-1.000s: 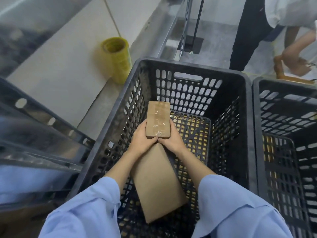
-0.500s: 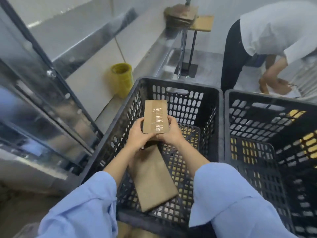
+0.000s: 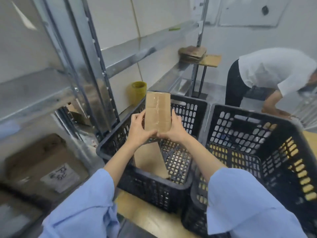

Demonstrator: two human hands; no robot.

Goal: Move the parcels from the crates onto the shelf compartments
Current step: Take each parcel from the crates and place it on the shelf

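A small taped cardboard parcel is held upright above the left black crate. My left hand grips its lower left side and my right hand grips its lower right side. Below my hands a longer flat brown parcel lies slanted on the crate floor. The metal shelf stands to my left, its upright post beside the crate. A second black crate sits to the right; I see no parcel in it.
A person in a white shirt bends over at the far right. A yellow tape roll sits on the low shelf behind the crates. A labelled cardboard box rests on the bottom shelf at left. Flat cardboard is stacked on a small stand.
Both hands have lifted the small parcel up out of the left crate, above its rim. My view has risen, showing more of the shelf.
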